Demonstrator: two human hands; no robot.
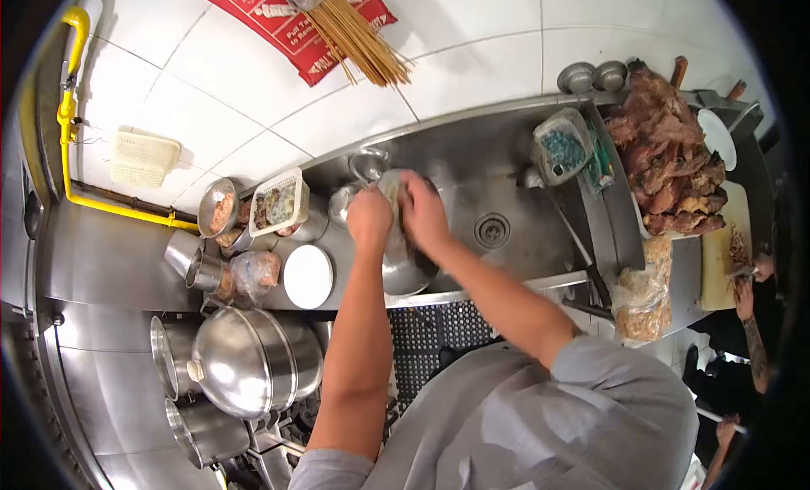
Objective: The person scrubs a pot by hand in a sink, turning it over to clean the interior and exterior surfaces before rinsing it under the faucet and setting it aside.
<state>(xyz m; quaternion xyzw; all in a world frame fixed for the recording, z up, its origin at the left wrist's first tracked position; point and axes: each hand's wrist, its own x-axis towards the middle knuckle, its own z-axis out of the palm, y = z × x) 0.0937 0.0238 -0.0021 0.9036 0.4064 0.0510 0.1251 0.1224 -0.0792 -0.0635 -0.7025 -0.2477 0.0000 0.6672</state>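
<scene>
My left hand point(369, 216) is closed in a fist at the left end of the sink point(472, 191). Close beside it is my right hand point(422, 213), smeared by motion, so its fingers are hard to read. Between the two hands is something pale and greyish that I cannot make out. Below them, partly hidden by my right hand and forearm, a large metal pot point(403, 277) sits in the sink. Metal bowls point(369, 163) stand just behind my left hand.
White plates point(308, 277), a white basket point(280, 201) and a domed steamer pot point(245, 362) are left. A tub with a blue-green scrubber point(564, 148) stands at the sink's right end. Farther right are roasted meat point(666, 144) and another person's hands point(744, 292) at a cutting board point(722, 262).
</scene>
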